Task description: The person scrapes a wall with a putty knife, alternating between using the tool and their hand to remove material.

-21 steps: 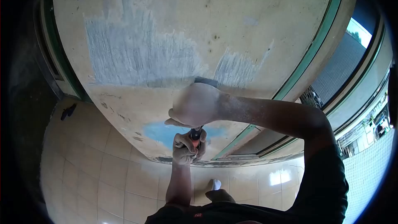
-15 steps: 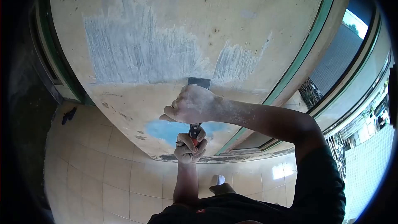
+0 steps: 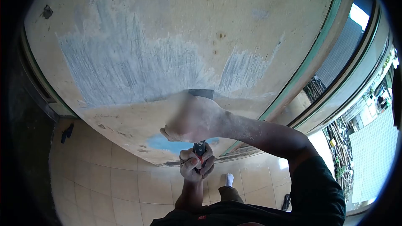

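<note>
Grey-bladed metal scraper (image 3: 202,93) lies at the lower edge of the pale blue-grey streaked patch (image 3: 125,62) on the cream wall (image 3: 176,8); my left hand (image 3: 196,165) clasps its black-and-red handle (image 3: 199,148), my right hand (image 3: 197,119) wraps it nearer the blade (image 3: 207,93), likely for firmer pressure

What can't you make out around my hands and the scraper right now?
All in the head view:
Scraper: its middle is hidden behind the right hand; the grip's lower part is covered by the left hand.
Right hand: its left part is blurred, so finger detail is lost.
Blue patch: partly covered by the hands, so its full outline is unclear.
Wall: cut off by the top edge.
</note>
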The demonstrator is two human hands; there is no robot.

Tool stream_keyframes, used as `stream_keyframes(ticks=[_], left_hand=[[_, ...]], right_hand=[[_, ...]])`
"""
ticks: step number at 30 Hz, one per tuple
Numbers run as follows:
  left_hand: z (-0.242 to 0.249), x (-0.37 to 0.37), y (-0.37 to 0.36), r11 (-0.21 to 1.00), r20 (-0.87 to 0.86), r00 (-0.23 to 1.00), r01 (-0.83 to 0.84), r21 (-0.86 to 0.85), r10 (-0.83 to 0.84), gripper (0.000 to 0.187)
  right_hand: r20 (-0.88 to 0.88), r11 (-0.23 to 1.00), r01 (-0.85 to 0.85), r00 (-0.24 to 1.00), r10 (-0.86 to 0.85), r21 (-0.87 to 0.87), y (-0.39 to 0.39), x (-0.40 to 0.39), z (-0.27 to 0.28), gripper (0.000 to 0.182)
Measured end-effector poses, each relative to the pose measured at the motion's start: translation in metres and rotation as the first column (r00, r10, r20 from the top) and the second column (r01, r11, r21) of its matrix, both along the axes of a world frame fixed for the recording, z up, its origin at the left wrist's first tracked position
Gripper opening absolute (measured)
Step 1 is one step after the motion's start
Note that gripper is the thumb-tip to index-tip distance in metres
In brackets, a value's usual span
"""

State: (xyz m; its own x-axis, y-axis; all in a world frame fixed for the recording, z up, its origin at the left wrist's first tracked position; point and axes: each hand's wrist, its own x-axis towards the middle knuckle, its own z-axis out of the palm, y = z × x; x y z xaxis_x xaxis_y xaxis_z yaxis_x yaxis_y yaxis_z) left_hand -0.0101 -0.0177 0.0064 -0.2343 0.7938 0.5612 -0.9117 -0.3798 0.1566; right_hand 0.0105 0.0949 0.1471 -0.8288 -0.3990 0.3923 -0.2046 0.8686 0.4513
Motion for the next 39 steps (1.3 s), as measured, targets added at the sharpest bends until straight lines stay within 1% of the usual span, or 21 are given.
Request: stream_keyframes(ticks=[2, 3, 6, 7, 8, 10, 12, 14, 16, 18, 20, 21, 24, 26, 28, 29, 30, 33, 35, 37, 39], left_hand=[[0.000, -0.010, 0.007, 1.000, -0.040, 0.999, -0.008, 0.022, 0.009, 0.033], [0.004, -0.020, 0.015, 0.998, -0.132, 0.990, -0.045, 0.037, 0.050, 0.032], [0.000, -0.009, 0.018, 1.000, -0.031, 0.999, 0.015, 0.012, -0.015, 0.030], [0.005, -0.004, 0.005, 0.999, -0.061, 0.998, -0.001, -0.033, -0.001, 0.025], [-0.003, -0.004, 0.000, 0.999, -0.104, 0.994, -0.033, 0.027, 0.035, 0.021], [0.001, -0.004, -0.006, 0.997, 0.022, 0.998, 0.061, -0.037, -0.060, 0.020], [0.012, -0.006, -0.003, 0.998, 0.025, 0.998, 0.056, -0.041, -0.055, 0.020], [0.018, -0.008, 0.000, 0.997, 0.041, 0.998, 0.051, -0.060, -0.049, 0.019], [0.018, -0.010, 0.005, 1.000, -0.052, 0.998, 0.021, -0.021, -0.022, 0.018], [0.010, -0.003, -0.011, 0.997, -0.078, 0.997, -0.028, -0.074, 0.022, 0.020], [0.008, -0.002, -0.018, 0.978, -0.015, 1.000, -0.026, -0.205, 0.024, 0.026], [0.010, -0.006, -0.017, 0.977, -0.078, 0.996, -0.049, -0.206, 0.034, 0.027], [0.022, -0.016, 0.003, 0.991, -0.093, 0.995, -0.038, -0.126, 0.026, 0.024], [0.017, -0.015, 0.002, 0.990, -0.074, 0.997, 0.009, -0.138, -0.020, 0.020], [0.015, -0.009, -0.013, 0.981, -0.125, 0.992, -0.011, -0.192, -0.013, 0.020], [0.015, -0.009, -0.022, 0.974, -0.140, 0.989, 0.004, -0.228, -0.037, 0.018], [0.017, -0.008, -0.026, 0.963, -0.084, 0.995, 0.026, -0.269, -0.051, 0.017], [0.033, -0.016, -0.036, 0.957, -0.067, 0.994, 0.068, -0.280, -0.091, 0.018], [0.043, -0.022, -0.042, 0.973, -0.162, 0.979, 0.087, -0.215, -0.123, 0.021], [0.026, -0.014, -0.033, 0.978, -0.169, 0.984, 0.020, -0.207, -0.056, 0.024], [0.008, -0.011, -0.017, 0.986, -0.194, 0.981, -0.013, -0.163, -0.019, 0.024]], right_hand=[[-0.038, 1.000, -0.001, 0.999, 0.001, -0.004, 0.004, -0.004, 0.008, 0.024], [-0.003, 0.999, 0.047, 0.999, -0.047, -0.012, 0.004, -0.005, 0.017, 0.020], [-0.066, 0.999, 0.041, 0.997, -0.041, -0.004, 0.003, -0.001, 0.013, 0.017], [-0.113, 0.993, -0.055, 0.993, 0.042, -0.107, 0.002, -0.001, 0.004, 0.016], [-0.108, 0.994, -0.046, 0.994, 0.035, -0.096, 0.001, 0.000, -0.002, 0.016], [-0.102, 0.987, -0.084, 0.992, 0.070, -0.140, 0.001, -0.002, -0.002, 0.015], [-0.081, 0.987, -0.070, 0.995, 0.058, -0.147, 0.006, -0.004, 0.007, 0.015], [-0.161, 0.986, -0.099, 0.984, 0.078, -0.132, 0.008, -0.005, 0.017, 0.017], [-0.181, 0.984, -0.079, 0.982, 0.049, -0.162, 0.005, -0.005, 0.015, 0.018], [-0.223, 0.966, -0.169, 0.967, 0.124, -0.195, 0.000, -0.003, 0.008, 0.017], [-0.215, 0.964, -0.184, 0.966, 0.142, -0.193, 0.001, -0.005, -0.001, 0.019], [-0.208, 0.959, -0.192, 0.967, 0.148, -0.208, 0.003, -0.007, -0.005, 0.021], [-0.200, 0.979, -0.147, 0.973, 0.117, -0.139, 0.008, -0.010, 0.020, 0.021], [-0.228, 0.980, -0.116, 0.971, 0.077, -0.162, 0.004, -0.009, 0.018, 0.024], [-0.243, 0.945, -0.179, 0.963, 0.112, -0.274, -0.002, -0.005, 0.009, 0.020], [-0.243, 0.948, -0.178, 0.963, 0.114, -0.264, -0.003, -0.003, 0.003, 0.020], [-0.247, 0.946, -0.170, 0.964, 0.101, -0.277, -0.003, -0.003, -0.004, 0.022], [-0.234, 0.930, -0.176, 0.967, 0.102, -0.322, 0.000, -0.007, 0.001, 0.025], [-0.216, 0.908, -0.174, 0.972, 0.096, -0.380, -0.003, -0.006, 0.005, 0.026], [-0.171, 0.952, -0.063, 0.985, 0.011, -0.300, -0.008, -0.001, 0.005, 0.036], [-0.154, 0.958, -0.048, 0.988, 0.004, -0.284, -0.012, 0.001, -0.003, 0.033]])
